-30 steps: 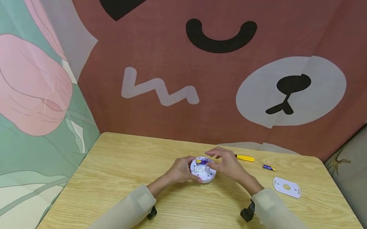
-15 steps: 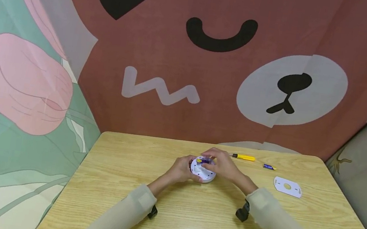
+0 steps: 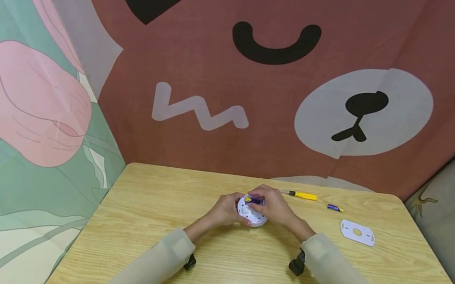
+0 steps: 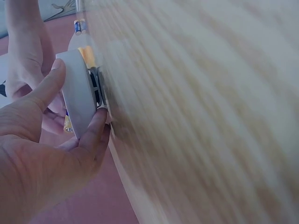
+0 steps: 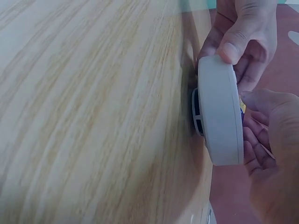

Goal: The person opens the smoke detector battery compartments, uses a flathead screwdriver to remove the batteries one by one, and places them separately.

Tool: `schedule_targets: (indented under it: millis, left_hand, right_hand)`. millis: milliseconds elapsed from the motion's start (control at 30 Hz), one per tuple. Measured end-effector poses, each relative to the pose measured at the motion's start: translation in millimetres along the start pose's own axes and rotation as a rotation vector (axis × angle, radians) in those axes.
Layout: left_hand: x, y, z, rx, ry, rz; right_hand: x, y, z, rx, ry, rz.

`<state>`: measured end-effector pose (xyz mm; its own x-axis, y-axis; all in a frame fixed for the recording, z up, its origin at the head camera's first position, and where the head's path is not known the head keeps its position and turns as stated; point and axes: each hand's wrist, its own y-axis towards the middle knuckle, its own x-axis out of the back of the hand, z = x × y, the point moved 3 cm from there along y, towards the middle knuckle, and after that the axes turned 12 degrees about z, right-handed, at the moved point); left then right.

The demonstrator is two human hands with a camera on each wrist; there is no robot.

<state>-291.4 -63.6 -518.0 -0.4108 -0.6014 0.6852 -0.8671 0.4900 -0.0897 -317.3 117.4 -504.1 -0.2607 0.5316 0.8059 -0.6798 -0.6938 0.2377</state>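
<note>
My left hand (image 3: 226, 210) grips a white round smoke detector (image 3: 253, 217) by its edge, thumb on the near side. The detector's back faces up and its vented grille (image 5: 198, 112) points down close over the table. At the far part of the back, my right hand (image 3: 277, 206) pinches a blue-and-yellow battery (image 3: 249, 199) between thumb and fingers. The battery's yellow end (image 4: 68, 125) stands out past the detector's back in the left wrist view. My right fingers cover the rest of it.
On the wooden table (image 3: 148, 208) lie a yellow-handled screwdriver (image 3: 305, 195), a second blue-and-yellow battery (image 3: 334, 208) and a white mounting plate (image 3: 357, 232) with a round hole, all beyond my right hand. A printed cloth (image 3: 192, 146) hangs behind the table's back edge.
My right hand has moved left over the detector, and its thumb and fingers have come together on the battery. The left hand and the detector have stayed about where they were.
</note>
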Motion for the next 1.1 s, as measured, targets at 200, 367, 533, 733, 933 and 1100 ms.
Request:
schedule_targets:
  millis: [200, 367, 533, 733, 933, 1100]
  left_hand:
    - [0.2, 1.1, 0.2, 0.015, 0.002, 0.006]
    - [0.1, 1.6, 0.4, 0.011, -0.001, 0.003]
    - [-0.2, 1.7, 0.4, 0.016, 0.007, 0.000]
    - [-0.7, 1.3, 0.2, 0.013, 0.015, -0.007]
    - [0.0, 1.3, -0.5, 0.014, 0.010, -0.006]
    - [1.3, -0.1, -2.1, 0.010, -0.003, -0.004]
  right_hand:
    - [-3.2, 2.5, -0.6, -0.012, -0.021, -0.004]
    - [-6.0, 3.8, -0.7, -0.032, -0.007, 0.001]
    - [-7.7, 5.4, 0.3, -0.052, -0.002, 0.003]
    - [-9.2, 7.2, 0.1, -0.051, -0.036, -0.024]
    - [-10.2, 8.1, -1.4, -0.043, -0.052, -0.046]
    - [-10.4, 8.0, -1.0, -0.010, -0.068, -0.072]
